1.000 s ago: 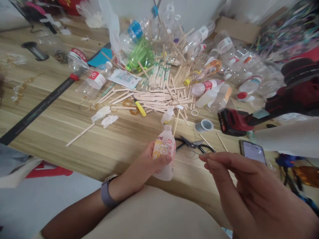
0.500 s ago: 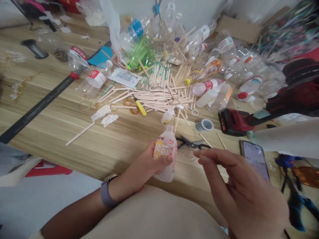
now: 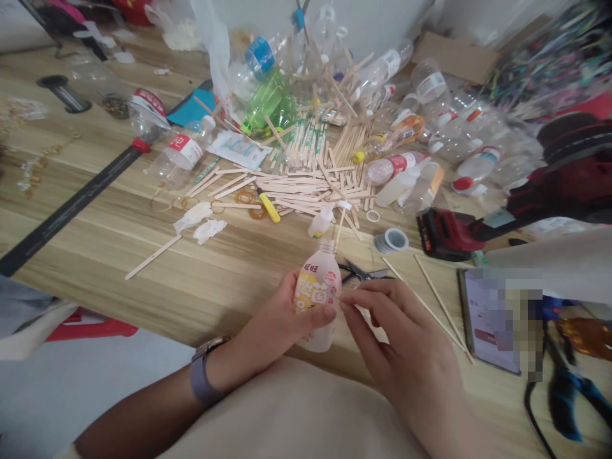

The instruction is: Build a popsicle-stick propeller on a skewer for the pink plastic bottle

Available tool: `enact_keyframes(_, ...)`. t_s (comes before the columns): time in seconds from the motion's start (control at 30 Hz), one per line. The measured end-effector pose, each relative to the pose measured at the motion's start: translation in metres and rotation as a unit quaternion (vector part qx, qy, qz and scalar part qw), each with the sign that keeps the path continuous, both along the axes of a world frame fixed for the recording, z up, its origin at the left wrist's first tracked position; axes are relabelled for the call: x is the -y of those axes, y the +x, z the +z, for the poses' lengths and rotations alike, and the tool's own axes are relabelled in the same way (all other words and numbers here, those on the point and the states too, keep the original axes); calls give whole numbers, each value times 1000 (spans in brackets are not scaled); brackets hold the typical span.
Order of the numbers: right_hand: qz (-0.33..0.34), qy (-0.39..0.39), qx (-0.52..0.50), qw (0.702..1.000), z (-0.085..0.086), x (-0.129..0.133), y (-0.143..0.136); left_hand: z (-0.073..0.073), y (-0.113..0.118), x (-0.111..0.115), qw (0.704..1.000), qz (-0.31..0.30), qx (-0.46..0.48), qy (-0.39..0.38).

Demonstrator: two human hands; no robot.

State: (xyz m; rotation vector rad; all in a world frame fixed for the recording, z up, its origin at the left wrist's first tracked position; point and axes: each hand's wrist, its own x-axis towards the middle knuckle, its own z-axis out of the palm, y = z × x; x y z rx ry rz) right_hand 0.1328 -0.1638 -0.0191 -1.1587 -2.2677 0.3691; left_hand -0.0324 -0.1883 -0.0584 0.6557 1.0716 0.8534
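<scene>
My left hand (image 3: 275, 319) is wrapped round a small plastic bottle (image 3: 315, 264) with a yellow and pink label. The bottle is uncapped and upright, its neck pointing away from me. Thumb and forefinger of my right hand (image 3: 406, 338) pinch together right at the bottle's right side. A thin wire-like strand seems to be between those fingertips, though it is too fine to make out well. Black-handled scissors (image 3: 361, 273) lie just behind, partly covered by my right hand. Beyond the bottle rests a small white glue bottle (image 3: 321, 221).
Many wooden sticks (image 3: 306, 191) and empty plastic bottles (image 3: 392, 166) crowd the table's back. A spool (image 3: 392, 241), two thin sticks (image 3: 442, 306), a phone (image 3: 482, 319), a red cordless tool (image 3: 507, 217) and blue-handled pliers (image 3: 564, 395) lie on the right. A yellow-handled screwdriver (image 3: 269, 207) lies mid-table.
My right hand has moved left and away from me, bringing its pinched fingertips from beside the bottle up to its side. My left hand and the bottle stay almost in place.
</scene>
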Motion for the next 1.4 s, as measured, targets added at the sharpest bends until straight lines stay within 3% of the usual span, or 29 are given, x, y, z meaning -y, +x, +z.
enact_keyframes(0.13,-1,-63,-13,998,-2,-1,-3,4,-1,0,1000,-16,-11,21)
enact_keyframes(0.27,-45,-138,-58,988,-3,1,-4,4,-1,-1,999,-11,-24,32)
enact_keyframes(0.47,-126,-253,-192,940,-5,5,-10,2,-1,1,997,-32,-37,60)
enact_keyframes(0.73,-102,-370,-266,884,-14,0,-11,6,-4,3,991,-31,-75,111)
enact_keyframes(1.0,-119,-319,-213,916,-17,2,-10,6,-2,1,996,-42,-31,73)
enact_keyframes(1.17,-49,-237,-179,953,-15,5,-8,4,1,1,999,-16,7,50)
enact_keyframes(1.3,29,-232,-190,954,-14,8,-3,9,2,-2,996,-3,-43,84)
enact_keyframes(1.4,5,-238,-222,946,-19,8,-1,13,2,-2,989,-5,-102,107)
